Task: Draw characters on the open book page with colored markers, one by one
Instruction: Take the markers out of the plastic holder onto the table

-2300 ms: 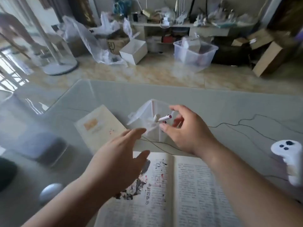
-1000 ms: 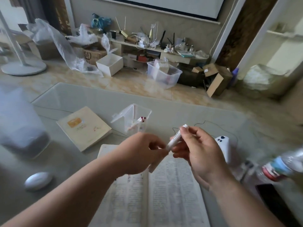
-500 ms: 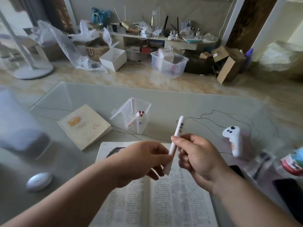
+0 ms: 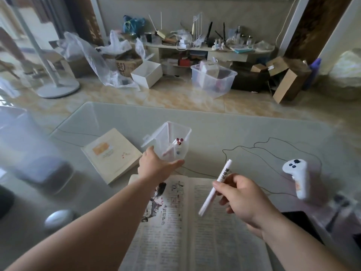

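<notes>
Centrally: book (image 4: 195, 222), lying open. Over its right page: right hand (image 4: 242, 198) gripping a white marker (image 4: 215, 189), held tilted. Just beyond its top edge: clear box (image 4: 175, 133) holding other markers (image 4: 178, 142); left hand (image 4: 156, 167) against the box base, thumb spread, fingers hidden, grip not discernible. Beyond-left of book: booklet (image 4: 111, 153), closed.

Fingers of your left hand (image 4: 156, 169) hidden at the clear box (image 4: 184, 136), lower tip of your marker (image 4: 217, 189) blurred, open book (image 4: 197, 233) cut by the bottom edge, its print too small to read
</notes>
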